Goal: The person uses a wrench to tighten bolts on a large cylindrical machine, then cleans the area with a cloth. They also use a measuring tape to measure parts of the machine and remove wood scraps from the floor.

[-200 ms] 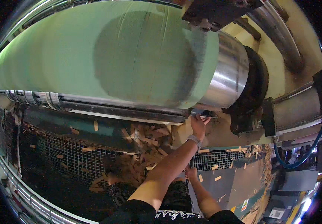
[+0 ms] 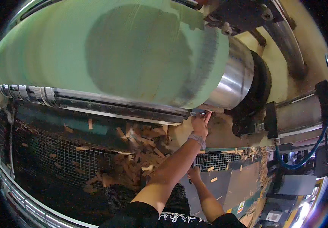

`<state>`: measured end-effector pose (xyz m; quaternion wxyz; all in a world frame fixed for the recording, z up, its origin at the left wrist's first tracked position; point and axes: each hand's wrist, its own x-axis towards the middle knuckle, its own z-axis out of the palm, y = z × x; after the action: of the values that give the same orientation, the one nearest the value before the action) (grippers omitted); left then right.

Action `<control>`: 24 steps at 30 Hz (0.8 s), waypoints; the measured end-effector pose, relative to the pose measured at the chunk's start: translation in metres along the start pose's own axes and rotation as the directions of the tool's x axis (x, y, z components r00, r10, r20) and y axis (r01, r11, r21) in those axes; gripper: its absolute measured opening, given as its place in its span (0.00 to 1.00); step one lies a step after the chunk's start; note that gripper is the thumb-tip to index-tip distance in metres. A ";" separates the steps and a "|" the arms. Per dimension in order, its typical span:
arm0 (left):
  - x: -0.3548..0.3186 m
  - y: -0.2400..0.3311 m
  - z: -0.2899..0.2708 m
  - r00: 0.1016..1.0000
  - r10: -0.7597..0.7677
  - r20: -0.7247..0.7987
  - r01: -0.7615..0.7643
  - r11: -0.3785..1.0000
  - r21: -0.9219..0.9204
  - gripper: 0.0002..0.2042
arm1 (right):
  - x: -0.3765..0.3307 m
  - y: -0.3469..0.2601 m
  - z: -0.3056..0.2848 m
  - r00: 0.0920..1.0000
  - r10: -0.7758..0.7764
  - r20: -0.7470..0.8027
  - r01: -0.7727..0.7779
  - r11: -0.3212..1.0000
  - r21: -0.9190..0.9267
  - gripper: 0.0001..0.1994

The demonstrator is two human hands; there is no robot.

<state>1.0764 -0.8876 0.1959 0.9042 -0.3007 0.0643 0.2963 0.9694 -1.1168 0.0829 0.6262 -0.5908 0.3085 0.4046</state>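
Observation:
A large green roller (image 2: 141,57) with a bare metal end (image 2: 237,78) fills the upper view. My left hand (image 2: 200,124), with a watch (image 2: 198,140) at its wrist, reaches up under the roller's right end, beside the tip of a long metal bar (image 2: 126,108). Its fingers close at a small flat bluish-dark thing (image 2: 198,111), mostly hidden. Lower down, my right hand (image 2: 194,174) is closed round a slim dark-handled thing (image 2: 190,181), whose kind I cannot make out.
Wood slips (image 2: 143,146) are heaped below the bar and scattered over wire mesh (image 2: 69,152) and grey panels (image 2: 217,186). A cylinder (image 2: 298,114) with a blue hose (image 2: 298,165) juts out at right. A dark metal block (image 2: 240,17) overhangs the roller.
The view has shifted slightly. My left hand has moved a little up and left, further under the roller's end; less of the flat thing shows. My right hand stays low.

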 end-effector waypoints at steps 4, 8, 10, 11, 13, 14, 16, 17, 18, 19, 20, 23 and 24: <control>0.008 0.013 -0.022 0.998 0.003 0.056 -0.010 0.991 0.137 0.08 | -0.004 -0.009 0.023 0.872 -0.394 0.290 0.454 0.430 -0.780 0.10; 0.015 0.002 -0.030 0.958 0.212 0.195 -0.274 0.879 0.390 0.05 | 0.005 -0.013 0.020 0.731 -0.420 0.538 0.658 0.222 -0.719 0.17; 0.024 0.008 -0.031 0.826 0.376 0.420 -0.557 0.661 0.503 0.04 | -0.007 -0.017 0.046 0.760 -0.305 0.574 0.646 0.254 -0.720 0.23; 0.023 0.010 -0.030 0.818 0.392 0.421 -0.571 0.644 0.510 0.03 | -0.012 -0.014 0.051 0.732 -0.312 0.605 0.675 0.219 -0.704 0.25; -0.006 -0.016 -0.005 0.995 0.093 -0.025 -0.083 0.962 0.260 0.04 | -0.013 -0.011 0.026 0.757 -0.361 0.545 0.641 0.248 -0.726 0.22; -0.015 -0.026 -0.004 0.973 0.215 0.085 -0.227 0.821 0.524 0.06 | -0.012 -0.010 0.025 0.762 -0.374 0.529 0.633 0.257 -0.730 0.21; -0.028 -0.019 -0.003 0.951 0.248 0.187 -0.309 0.698 0.646 0.06 | -0.004 -0.009 0.030 0.770 -0.381 0.512 0.624 0.278 -0.731 0.18; -0.034 -0.013 -0.002 0.936 0.257 0.238 -0.350 0.627 0.696 0.06 | -0.002 -0.011 0.031 0.772 -0.387 0.504 0.621 0.287 -0.730 0.17; -0.046 -0.006 -0.002 0.961 0.213 0.174 -0.275 0.726 0.630 0.06 | -0.002 -0.011 0.026 0.775 -0.401 0.489 0.615 0.302 -0.728 0.15; -0.059 0.009 -0.007 0.975 0.143 0.169 -0.220 0.725 0.653 0.06 | -0.003 -0.015 0.024 0.776 -0.413 0.477 0.613 0.311 -0.727 0.14; -0.073 0.031 -0.013 0.984 0.075 0.162 -0.166 0.715 0.679 0.07 | -0.004 -0.021 0.024 0.771 -0.426 0.473 0.617 0.319 -0.719 0.13; -0.134 0.112 0.002 0.935 0.212 0.285 -0.355 0.539 0.764 0.07 | -0.020 -0.051 0.033 0.737 -0.470 0.486 0.645 0.271 -0.714 0.09; -0.145 0.150 -0.012 0.960 0.216 0.180 -0.281 0.739 0.612 0.08 | -0.027 -0.064 0.047 0.718 -0.479 0.506 0.657 0.225 -0.719 0.08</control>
<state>0.8730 -0.8702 0.1529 0.9065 0.0465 0.1556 0.3898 1.0081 -1.0722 0.1431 0.3644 -0.8518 -0.2352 0.2939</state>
